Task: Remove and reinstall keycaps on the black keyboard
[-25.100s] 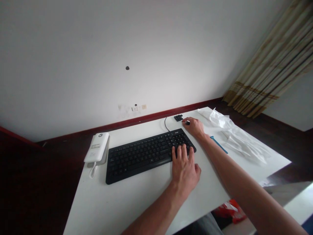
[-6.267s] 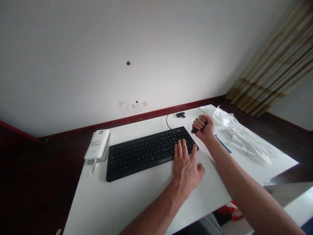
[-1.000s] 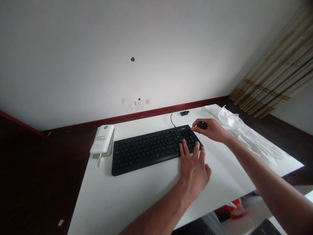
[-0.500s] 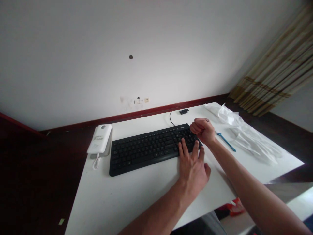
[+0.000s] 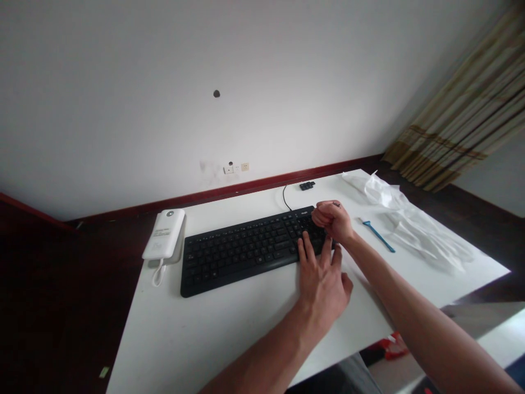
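A black keyboard [image 5: 241, 249] lies at a slant on the white table [image 5: 229, 328]. My left hand [image 5: 322, 276] rests palm down at its right front edge, with spread fingertips on the keys near the number pad. My right hand [image 5: 331, 219] is closed, curled above the right end of the keyboard; whatever is inside its fingers, if anything, is hidden. Right of it lies a thin blue tool [image 5: 379, 236]. Behind the keyboard is a small black object [image 5: 307, 186], near the keyboard's cable [image 5: 284, 198].
At the table's left edge lies a white power bank [image 5: 164, 234] with a looped white cable [image 5: 158, 273]. Crumpled white plastic [image 5: 410, 224] covers part of the right side. A wall with sockets [image 5: 235, 169] stands behind, and a curtain [image 5: 455, 120] hangs at the right.
My right hand has moved slightly to the left over the keyboard's right end. My left hand has stayed nearly in place. The whole view has shifted a little.
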Motion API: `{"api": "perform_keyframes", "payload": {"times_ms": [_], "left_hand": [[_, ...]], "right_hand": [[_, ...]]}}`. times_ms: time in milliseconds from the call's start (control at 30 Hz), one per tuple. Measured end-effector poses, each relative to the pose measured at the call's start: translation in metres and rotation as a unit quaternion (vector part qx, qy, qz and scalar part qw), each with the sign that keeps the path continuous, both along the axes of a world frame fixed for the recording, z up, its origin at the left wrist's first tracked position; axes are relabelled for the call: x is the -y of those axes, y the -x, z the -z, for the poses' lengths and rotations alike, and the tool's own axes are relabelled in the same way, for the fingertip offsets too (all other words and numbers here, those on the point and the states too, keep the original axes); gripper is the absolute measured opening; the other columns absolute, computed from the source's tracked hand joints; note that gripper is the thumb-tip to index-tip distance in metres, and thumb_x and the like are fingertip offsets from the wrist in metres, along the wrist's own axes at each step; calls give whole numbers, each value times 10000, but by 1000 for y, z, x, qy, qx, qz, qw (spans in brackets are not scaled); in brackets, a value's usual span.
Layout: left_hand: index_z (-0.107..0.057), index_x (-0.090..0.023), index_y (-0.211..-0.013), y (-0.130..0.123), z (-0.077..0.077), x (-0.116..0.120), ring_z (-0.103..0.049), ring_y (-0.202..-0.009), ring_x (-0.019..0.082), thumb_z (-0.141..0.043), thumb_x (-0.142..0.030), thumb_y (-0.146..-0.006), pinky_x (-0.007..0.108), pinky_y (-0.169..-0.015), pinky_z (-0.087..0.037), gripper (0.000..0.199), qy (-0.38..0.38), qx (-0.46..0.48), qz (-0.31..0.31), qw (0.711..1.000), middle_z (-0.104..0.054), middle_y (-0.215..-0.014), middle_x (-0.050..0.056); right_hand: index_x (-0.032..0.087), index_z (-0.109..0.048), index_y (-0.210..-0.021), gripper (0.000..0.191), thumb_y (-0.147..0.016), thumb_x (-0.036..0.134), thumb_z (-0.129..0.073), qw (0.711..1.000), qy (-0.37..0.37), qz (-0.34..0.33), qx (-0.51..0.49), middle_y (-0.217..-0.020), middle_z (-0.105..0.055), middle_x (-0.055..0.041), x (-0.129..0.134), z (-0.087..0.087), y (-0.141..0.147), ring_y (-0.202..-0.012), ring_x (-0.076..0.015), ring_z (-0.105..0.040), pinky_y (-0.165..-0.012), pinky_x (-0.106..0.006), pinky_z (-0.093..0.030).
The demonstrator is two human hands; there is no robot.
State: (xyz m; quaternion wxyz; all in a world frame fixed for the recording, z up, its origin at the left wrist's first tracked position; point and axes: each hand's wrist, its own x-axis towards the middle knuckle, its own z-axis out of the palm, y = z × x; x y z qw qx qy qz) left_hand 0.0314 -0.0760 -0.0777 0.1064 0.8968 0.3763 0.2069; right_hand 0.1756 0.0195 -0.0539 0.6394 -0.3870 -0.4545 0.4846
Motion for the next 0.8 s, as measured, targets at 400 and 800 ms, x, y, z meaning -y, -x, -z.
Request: {"api": "perform_keyframes", "payload": {"times_ms": [400, 800], "left_hand": [[-499, -220, -1551, 0, -1, 0, -227, -1562, 462, -553, -470, -954, 665, -1269, -278, 649, -7, -6, -2, 1000, -383, -1673, 38], [-499, -216, -1550, 1, -2, 0, -242, -1556, 463, -537, -453, -960, 672, -1268, -281, 638, -4, -5, -2, 1000, -397, -1661, 40]], "right_hand": [[234, -359, -481, 421, -792, 256, -642, 1000, 8, -2, 0, -453, -223, 79, -1, 2, 0, -409, -73, -193, -425, -284, -143], [237, -353, -485, 411, -783, 241, -637, 1000, 14, -2, -6, -453, -231, 78, -2, 3, -1, -409, -71, -193, -422, -278, -144]]}}
